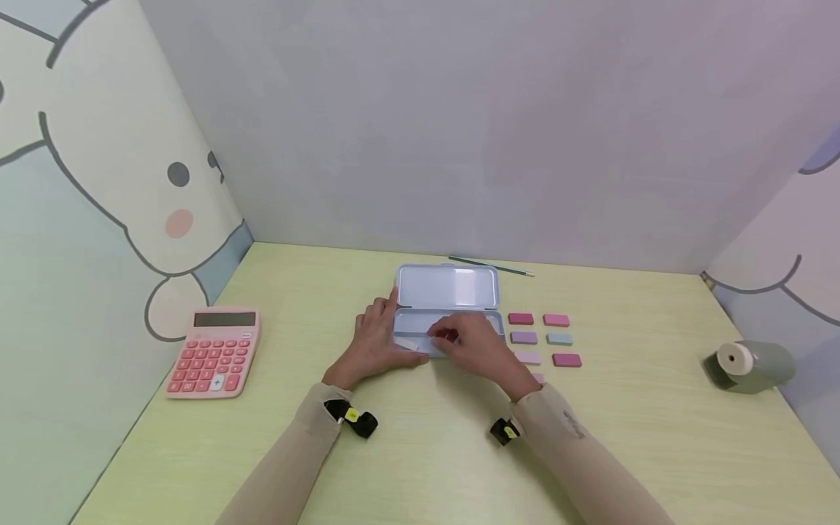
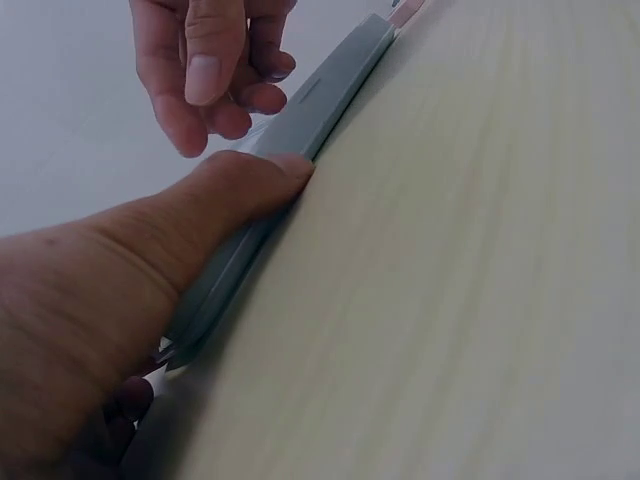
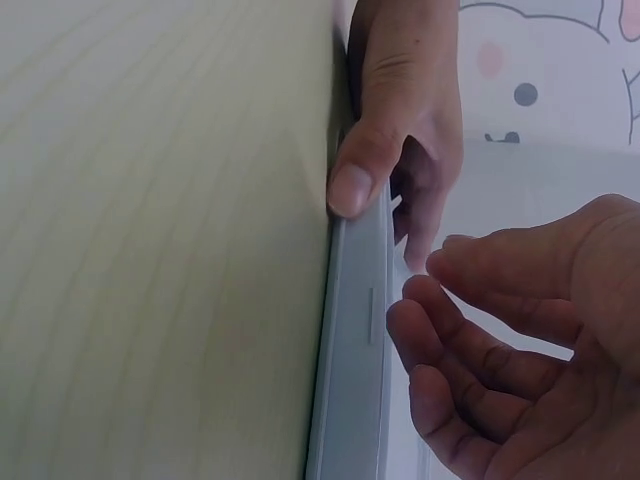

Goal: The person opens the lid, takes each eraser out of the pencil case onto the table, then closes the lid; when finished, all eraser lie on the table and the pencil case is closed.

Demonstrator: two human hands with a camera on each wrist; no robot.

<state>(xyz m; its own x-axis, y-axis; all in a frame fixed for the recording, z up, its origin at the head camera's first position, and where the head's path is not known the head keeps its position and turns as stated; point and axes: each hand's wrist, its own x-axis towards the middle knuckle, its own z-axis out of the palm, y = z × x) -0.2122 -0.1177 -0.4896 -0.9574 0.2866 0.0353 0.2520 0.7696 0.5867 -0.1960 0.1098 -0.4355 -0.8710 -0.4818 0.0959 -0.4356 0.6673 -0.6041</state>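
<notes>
A light-blue tin pencil case (image 1: 448, 286) lies with its lid folded back. My left hand (image 1: 375, 338) grips its left end, the thumb along the front wall and the other fingers reaching up the side. In the left wrist view that thumb (image 2: 250, 180) presses against the case's outer wall (image 2: 325, 95). Over the tray hovers my right hand (image 1: 474, 343), fingers loosely bent; the right wrist view shows a gap between thumb and fingertips (image 3: 425, 395) with nothing held. A small white piece (image 1: 408, 343) lies inside the tray near its left front corner.
Several small blocks, among them a dark pink one (image 1: 567, 360) and a blue one (image 1: 560, 339), stand in two columns right of the case. A green pencil (image 1: 492, 265) lies behind it. Far left is a pink calculator (image 1: 213, 354); a grey-green sharpener-like object (image 1: 755, 367) sits far right.
</notes>
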